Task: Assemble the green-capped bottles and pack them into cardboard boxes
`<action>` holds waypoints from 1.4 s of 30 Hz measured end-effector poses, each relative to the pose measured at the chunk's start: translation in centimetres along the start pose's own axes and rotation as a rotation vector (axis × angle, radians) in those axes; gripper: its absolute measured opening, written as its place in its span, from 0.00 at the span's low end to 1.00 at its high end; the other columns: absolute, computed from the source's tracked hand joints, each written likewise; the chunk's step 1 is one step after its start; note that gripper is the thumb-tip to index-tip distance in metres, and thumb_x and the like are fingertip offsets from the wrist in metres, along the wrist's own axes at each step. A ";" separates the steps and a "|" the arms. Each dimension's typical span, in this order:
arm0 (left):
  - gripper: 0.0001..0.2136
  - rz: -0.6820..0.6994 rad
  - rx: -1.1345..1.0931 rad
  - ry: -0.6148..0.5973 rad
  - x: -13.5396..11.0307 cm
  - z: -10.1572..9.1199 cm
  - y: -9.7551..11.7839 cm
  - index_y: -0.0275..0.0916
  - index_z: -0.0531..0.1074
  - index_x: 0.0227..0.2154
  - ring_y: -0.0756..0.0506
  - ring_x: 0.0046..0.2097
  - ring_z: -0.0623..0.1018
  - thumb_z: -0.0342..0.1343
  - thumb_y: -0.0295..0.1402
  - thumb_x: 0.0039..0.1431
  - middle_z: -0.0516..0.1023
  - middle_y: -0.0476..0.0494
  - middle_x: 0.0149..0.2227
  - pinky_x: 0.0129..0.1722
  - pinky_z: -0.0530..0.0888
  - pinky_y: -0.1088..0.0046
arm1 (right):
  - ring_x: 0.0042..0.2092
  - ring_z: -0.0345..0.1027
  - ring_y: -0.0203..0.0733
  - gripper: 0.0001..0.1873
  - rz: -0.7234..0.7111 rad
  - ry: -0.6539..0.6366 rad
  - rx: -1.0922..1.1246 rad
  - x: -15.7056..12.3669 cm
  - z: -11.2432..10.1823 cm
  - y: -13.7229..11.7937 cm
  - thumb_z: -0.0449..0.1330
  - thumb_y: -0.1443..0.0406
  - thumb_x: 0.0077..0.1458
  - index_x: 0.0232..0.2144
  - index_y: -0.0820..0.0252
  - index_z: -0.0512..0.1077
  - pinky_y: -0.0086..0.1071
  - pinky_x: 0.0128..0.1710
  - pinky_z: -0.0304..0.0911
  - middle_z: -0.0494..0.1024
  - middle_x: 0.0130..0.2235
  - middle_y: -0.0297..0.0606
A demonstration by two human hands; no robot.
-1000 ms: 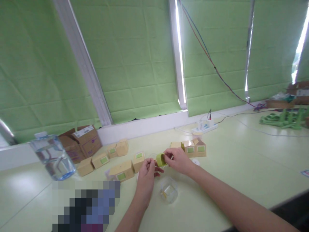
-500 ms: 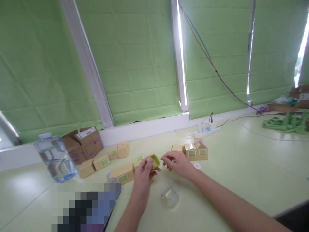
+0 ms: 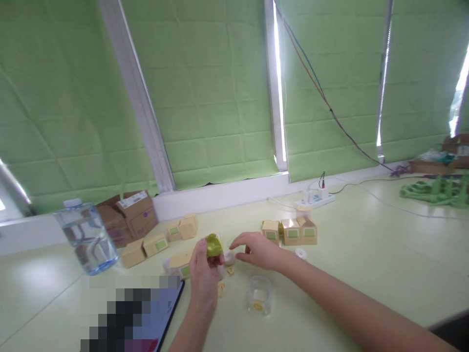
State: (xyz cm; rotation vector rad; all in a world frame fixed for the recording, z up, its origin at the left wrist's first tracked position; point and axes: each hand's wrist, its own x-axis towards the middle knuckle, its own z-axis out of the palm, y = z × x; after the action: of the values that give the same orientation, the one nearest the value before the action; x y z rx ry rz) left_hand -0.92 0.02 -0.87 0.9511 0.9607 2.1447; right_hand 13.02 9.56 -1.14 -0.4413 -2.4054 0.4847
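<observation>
My left hand (image 3: pixel 205 269) is closed around a small yellow-green hollow piece (image 3: pixel 213 246), whose exact kind I cannot make out. Just to its right, my right hand (image 3: pixel 254 249) reaches in with thumb and index finger apart and nothing visible between them. A whitish round thing (image 3: pixel 229 257) lies by those fingertips; whether they touch it is unclear. Small yellow pieces (image 3: pixel 230 271) are on the table below. Nearer to me stands a clear plastic container (image 3: pixel 260 293) with a yellow mark or piece at its bottom. A white disc (image 3: pixel 301 253) rests beyond my right wrist.
Small tan boxes with green labels (image 3: pixel 291 231) stand behind my right hand, and more (image 3: pixel 156 243) at left. A large water bottle (image 3: pixel 87 237), an open carton (image 3: pixel 137 215), a tablet-like device (image 3: pixel 170 313), a power strip (image 3: pixel 314 199) and green parts (image 3: pixel 436 190) are around.
My left hand has shifted left with the yellow-green piece, whose opening now faces differently. My right hand has moved left and its fingers have spread. The whitish round thing and yellow pieces are now visible.
</observation>
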 end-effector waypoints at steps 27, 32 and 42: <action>0.26 -0.242 0.124 -0.244 -0.3 -0.2 -1.5 0.42 0.70 0.52 0.48 0.33 0.77 0.66 0.41 0.49 0.77 0.46 0.36 0.29 0.69 0.77 | 0.37 0.76 0.41 0.23 0.286 0.284 1.042 -2.3 -0.2 0.8 0.69 0.52 0.47 0.38 0.60 0.69 0.38 0.39 0.73 0.79 0.37 0.39; 0.25 -0.288 0.146 -0.242 -0.2 -0.2 -1.7 0.41 0.72 0.49 0.48 0.37 0.78 0.69 0.39 0.47 0.78 0.45 0.39 0.34 0.72 0.76 | 0.36 0.75 0.40 0.21 0.277 0.334 1.014 -2.4 -0.4 0.9 0.69 0.54 0.47 0.38 0.61 0.73 0.36 0.39 0.72 0.80 0.37 0.38; 0.25 -0.298 0.143 -0.259 -1.3 0.7 -0.5 0.40 0.71 0.51 0.48 0.43 0.79 0.68 0.36 0.49 0.79 0.43 0.42 0.45 0.74 0.73 | 0.40 0.75 0.42 0.23 0.279 0.338 0.862 -2.5 -0.6 0.9 0.73 0.63 0.40 0.40 0.61 0.75 0.35 0.40 0.70 0.79 0.40 0.39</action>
State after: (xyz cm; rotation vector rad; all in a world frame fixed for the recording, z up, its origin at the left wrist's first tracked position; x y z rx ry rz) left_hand 0.50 -0.40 -1.40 1.0507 1.0608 1.6796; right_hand 15.44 9.42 -2.35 -0.4129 -1.6113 1.3635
